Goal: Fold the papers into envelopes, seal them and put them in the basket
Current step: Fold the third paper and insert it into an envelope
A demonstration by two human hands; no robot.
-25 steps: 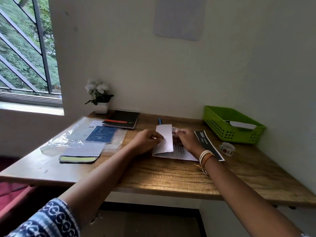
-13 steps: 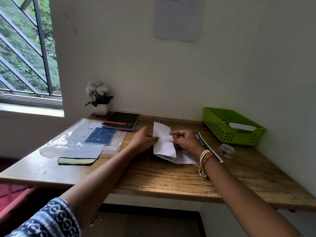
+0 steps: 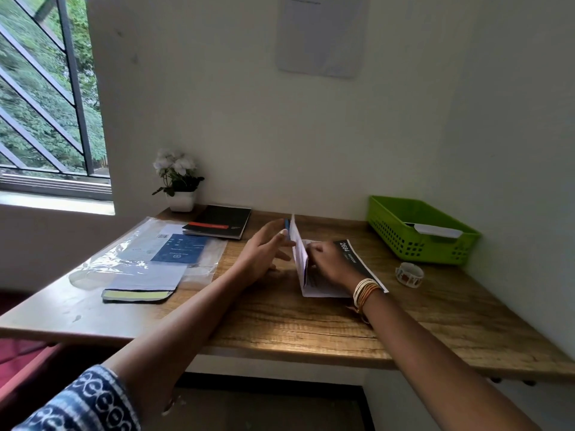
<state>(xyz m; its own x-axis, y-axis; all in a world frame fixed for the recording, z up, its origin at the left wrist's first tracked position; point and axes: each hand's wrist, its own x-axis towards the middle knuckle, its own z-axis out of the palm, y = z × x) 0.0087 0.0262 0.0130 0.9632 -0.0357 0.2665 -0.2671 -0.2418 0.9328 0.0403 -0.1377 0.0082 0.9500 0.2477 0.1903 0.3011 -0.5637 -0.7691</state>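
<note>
Near the desk's back edge, the left hand, fingers straight, props the paper's flap upright while the right hand, fingers curled, presses the sheet flat for creasing.

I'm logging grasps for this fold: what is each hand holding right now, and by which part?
The right hand presses the lower part of the paper on the table. The left hand, fingers straight, touches the raised flap from the left; it grips nothing.

Green basket, white paper with a black strip, brown wood-grain desk, black notebook with a red band, white flowers, blue-and-white patterned sleeve
</note>
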